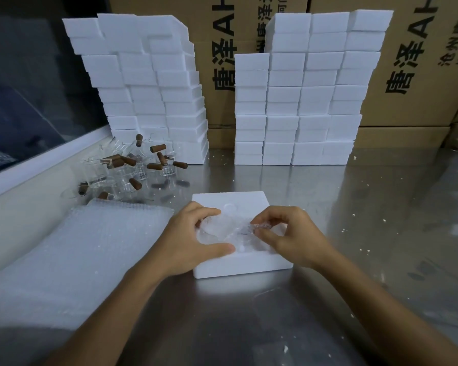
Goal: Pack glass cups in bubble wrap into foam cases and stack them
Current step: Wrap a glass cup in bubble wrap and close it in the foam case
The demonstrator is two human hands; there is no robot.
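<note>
Both hands (188,239) (288,233) clamped on wrapped cup (222,229), outline indistinct in foam case (242,265).

Our two forearms reach forward, converging. Our left hand (189,237) curls, thumb stretched toward the right hand (288,235), whose bent fingers (269,216) and thumb pinch together facing it.

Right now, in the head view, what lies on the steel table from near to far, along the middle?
White open foam case under both hands → bare steel table → tall stacks of white foam cases → brown cardboard boxes.
</note>
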